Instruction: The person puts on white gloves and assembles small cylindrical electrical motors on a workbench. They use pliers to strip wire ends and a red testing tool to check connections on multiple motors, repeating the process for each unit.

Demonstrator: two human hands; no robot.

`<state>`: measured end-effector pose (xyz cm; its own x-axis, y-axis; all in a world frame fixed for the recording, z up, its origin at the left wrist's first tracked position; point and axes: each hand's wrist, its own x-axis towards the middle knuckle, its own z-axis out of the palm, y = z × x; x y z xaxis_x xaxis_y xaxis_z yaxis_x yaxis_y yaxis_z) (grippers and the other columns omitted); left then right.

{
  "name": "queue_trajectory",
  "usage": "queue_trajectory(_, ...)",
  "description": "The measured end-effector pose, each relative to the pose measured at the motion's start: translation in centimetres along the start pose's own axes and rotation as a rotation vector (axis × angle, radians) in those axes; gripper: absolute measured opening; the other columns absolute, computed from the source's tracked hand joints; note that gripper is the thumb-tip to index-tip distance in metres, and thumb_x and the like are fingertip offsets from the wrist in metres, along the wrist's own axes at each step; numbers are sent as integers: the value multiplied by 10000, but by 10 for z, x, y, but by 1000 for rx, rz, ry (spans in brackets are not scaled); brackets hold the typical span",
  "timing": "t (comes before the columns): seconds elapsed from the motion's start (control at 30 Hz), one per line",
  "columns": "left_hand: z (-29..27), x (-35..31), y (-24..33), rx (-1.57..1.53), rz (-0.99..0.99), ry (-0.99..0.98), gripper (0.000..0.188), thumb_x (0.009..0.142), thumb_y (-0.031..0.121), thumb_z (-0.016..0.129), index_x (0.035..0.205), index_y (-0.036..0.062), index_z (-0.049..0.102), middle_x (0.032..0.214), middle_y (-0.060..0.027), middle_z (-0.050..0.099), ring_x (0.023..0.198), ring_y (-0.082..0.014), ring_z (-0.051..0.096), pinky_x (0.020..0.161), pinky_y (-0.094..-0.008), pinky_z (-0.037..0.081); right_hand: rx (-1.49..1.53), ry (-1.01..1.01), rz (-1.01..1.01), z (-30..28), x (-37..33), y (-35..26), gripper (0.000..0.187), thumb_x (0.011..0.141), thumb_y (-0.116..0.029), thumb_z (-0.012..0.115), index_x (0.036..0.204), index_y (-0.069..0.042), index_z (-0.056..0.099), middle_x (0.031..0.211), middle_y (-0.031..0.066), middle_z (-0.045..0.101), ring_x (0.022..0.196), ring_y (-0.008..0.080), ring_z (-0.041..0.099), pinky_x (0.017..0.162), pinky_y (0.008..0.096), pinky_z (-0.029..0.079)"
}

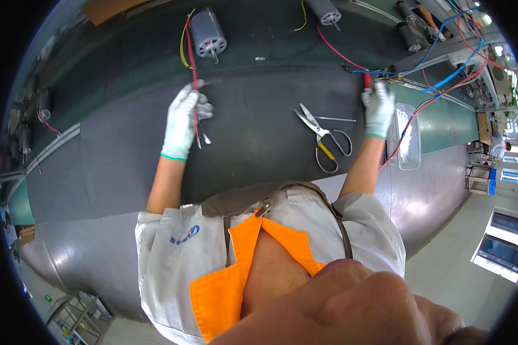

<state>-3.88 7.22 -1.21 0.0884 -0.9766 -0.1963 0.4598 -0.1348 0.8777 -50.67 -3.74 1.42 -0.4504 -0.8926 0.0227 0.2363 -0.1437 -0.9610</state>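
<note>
In a white glove with a green cuff, my left hand (182, 123) is closed on a red wire (194, 75). That wire comes down from a grey cylindrical motor (207, 33), which also has a yellow-green wire (183, 49). The wire's loose end hangs below my fingers beside a small pale tip. My right hand (379, 112), gloved alike, is closed around a red handle (367, 79); the tool's kind is not clear. Between my hands lie open scissors (322, 135) with a yellow patch on one handle, next to a thin metal rod (336, 119).
A second motor (326, 11) with a red wire lies at the far middle. Blue and red cables (437, 95) hang across the right side. Beyond my right wrist sits a clear plastic tray (407, 141). More motors (407, 35) stand at the far right, near another person's arm (427, 20).
</note>
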Motion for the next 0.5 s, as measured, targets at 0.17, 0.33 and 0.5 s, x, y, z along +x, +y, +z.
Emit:
queue_trajectory(0.17,49,-59,-21,-173,-155,-223,414,1054,265,538,1342,-32,560,976,-60,613,851,-163,626,765,-299,521,-60,-352,48,3,40,-22,328,968,-195,691,1247,-35,623,917,82,689,741,128,660,638,280,551)
queue_trajectory(0.33,56,-64,-4,-236,-233,-292,420,1044,309,566,1294,-27,601,1062,-98,664,935,-215,694,837,-357,579,-665,-993,275,100,-89,-25,256,972,-257,678,1085,-36,742,846,80,726,685,114,683,578,255,542)
queue_trajectory(0.5,61,-53,10,-218,-62,-200,387,1034,270,595,1220,-67,638,976,-99,702,894,-203,707,831,-363,592,-428,-1202,347,111,-177,10,331,993,-308,660,1182,-48,741,898,74,741,723,131,689,659,251,554)
